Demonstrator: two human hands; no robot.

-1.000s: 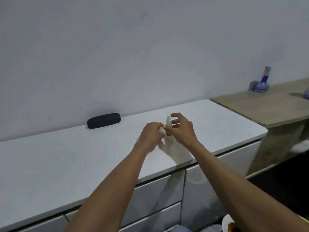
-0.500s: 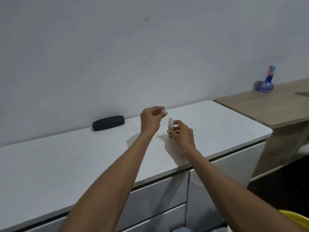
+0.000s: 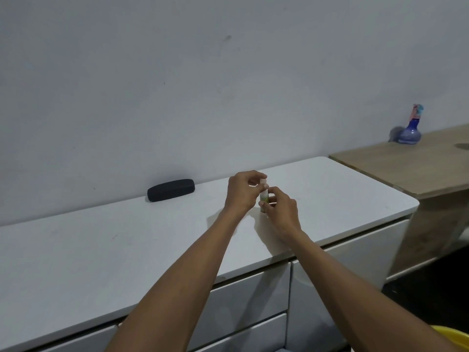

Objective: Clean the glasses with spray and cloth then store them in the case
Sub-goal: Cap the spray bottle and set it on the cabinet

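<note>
A small white spray bottle [image 3: 264,198] with a green label stands upright on the white cabinet top [image 3: 101,250]. My right hand [image 3: 280,213] grips its lower body from the right. My left hand [image 3: 242,193] is at the bottle's top, its fingertips pinched on the white cap [image 3: 264,179]. The black glasses case [image 3: 171,190] lies shut by the wall, well to the left of both hands. No glasses or cloth are in view.
A lower wooden table [image 3: 418,168] adjoins the cabinet on the right and carries a blue vase [image 3: 410,132] by the wall. Drawer fronts [image 3: 248,295] run below the cabinet's front edge. A yellow rim [image 3: 451,336] shows at the bottom right corner.
My left hand, lifted up and left of the bottle half a second ago, has come back down onto its top. My right hand has kept hold of the bottle.
</note>
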